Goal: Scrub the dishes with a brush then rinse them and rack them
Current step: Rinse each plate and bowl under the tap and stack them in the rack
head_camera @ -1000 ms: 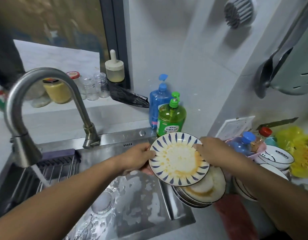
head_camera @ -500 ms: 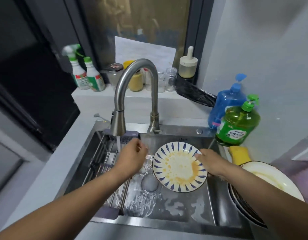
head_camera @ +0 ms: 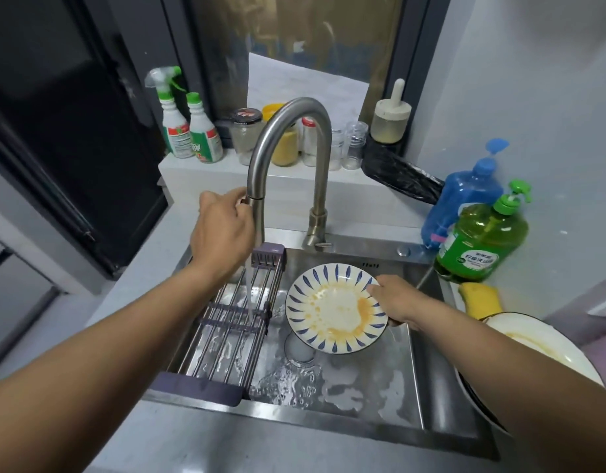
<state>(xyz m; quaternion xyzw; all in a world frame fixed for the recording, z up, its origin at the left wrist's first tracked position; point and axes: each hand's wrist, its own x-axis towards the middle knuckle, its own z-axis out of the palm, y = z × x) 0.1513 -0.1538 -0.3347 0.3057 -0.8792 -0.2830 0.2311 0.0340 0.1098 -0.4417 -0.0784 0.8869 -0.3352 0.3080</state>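
Observation:
A white plate (head_camera: 335, 308) with blue rim strokes and orange sauce stains hangs tilted over the steel sink (head_camera: 363, 387). My right hand (head_camera: 395, 300) grips its right rim. My left hand (head_camera: 223, 230) is raised to the faucet (head_camera: 287, 131) and its fingers curl round the spout head, from which water runs down onto the grey roll-up rack (head_camera: 233, 312) lying across the sink's left side. A stack of dirty plates (head_camera: 533, 349) sits at the right edge, partly hidden by my right forearm. No brush is in view.
Green dish soap (head_camera: 482, 240) and a blue pump bottle (head_camera: 465, 199) stand at the sink's back right, with a yellow sponge (head_camera: 479, 298) beside them. Spray bottles (head_camera: 189, 131), jars (head_camera: 247, 134) and a black bag (head_camera: 400, 175) line the window ledge. The sink drain (head_camera: 298, 349) lies below the plate.
My left hand let go of the plate, passed under the water and rose to the faucet's spout head. My right hand carried the plate from the stack over the sink.

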